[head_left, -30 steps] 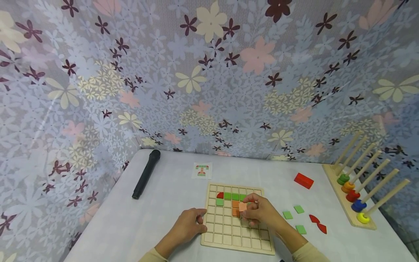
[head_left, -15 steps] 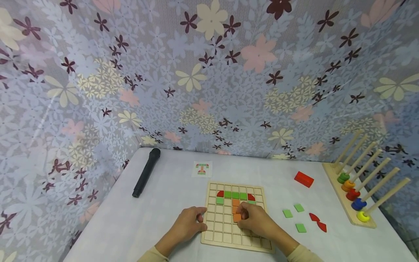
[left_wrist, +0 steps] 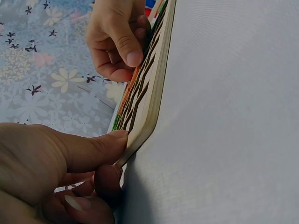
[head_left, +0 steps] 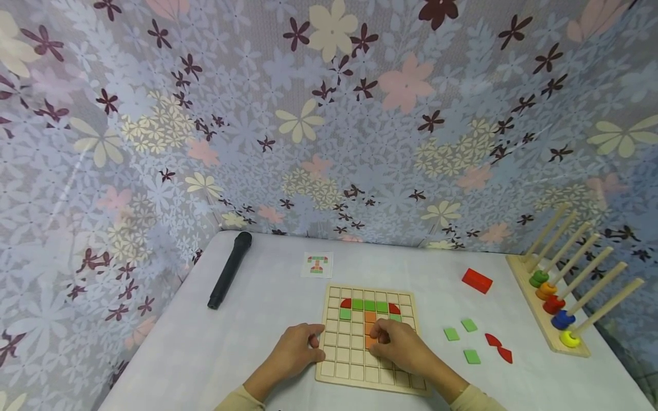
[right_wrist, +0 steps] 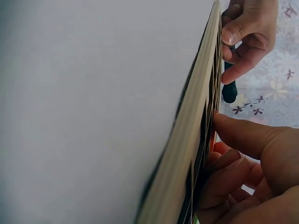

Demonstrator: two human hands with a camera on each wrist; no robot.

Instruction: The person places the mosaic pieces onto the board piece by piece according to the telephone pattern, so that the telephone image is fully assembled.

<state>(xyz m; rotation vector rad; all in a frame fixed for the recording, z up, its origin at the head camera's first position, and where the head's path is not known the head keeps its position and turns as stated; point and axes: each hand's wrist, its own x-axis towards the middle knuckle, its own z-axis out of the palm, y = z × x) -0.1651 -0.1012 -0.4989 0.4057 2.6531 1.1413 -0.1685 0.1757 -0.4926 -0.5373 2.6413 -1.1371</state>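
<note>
A wooden grid board (head_left: pixel 349 372) holds a row of green squares (head_left: pixel 370 306) with a red quarter piece (head_left: pixel 345 303) at either end. Light green squares (head_left: pixel 345 314) sit below the ends, and a column of orange squares (head_left: pixel 370 317) runs down the middle. My left hand (head_left: pixel 293 353) grips the board's left edge, thumb on top in the left wrist view. Over the board, my right hand (head_left: pixel 403 346) has thumb and fingertips on the lowest orange square (head_left: pixel 370 342), which lies in its cell and is partly hidden by the fingers.
Behind the board lies a pattern card (head_left: pixel 317 265), with a black microphone (head_left: pixel 231 271) at the left. On the right are loose green squares (head_left: pixel 471 357), red quarter pieces (head_left: pixel 505 355), a red block (head_left: pixel 477 281) and a peg stand (head_left: pixel 581 349) with coloured rings.
My right hand has moved toward me and slightly left, carrying an orange square down to the bottom of the column, where it lies flat. My left hand has stayed on the board's edge.
</note>
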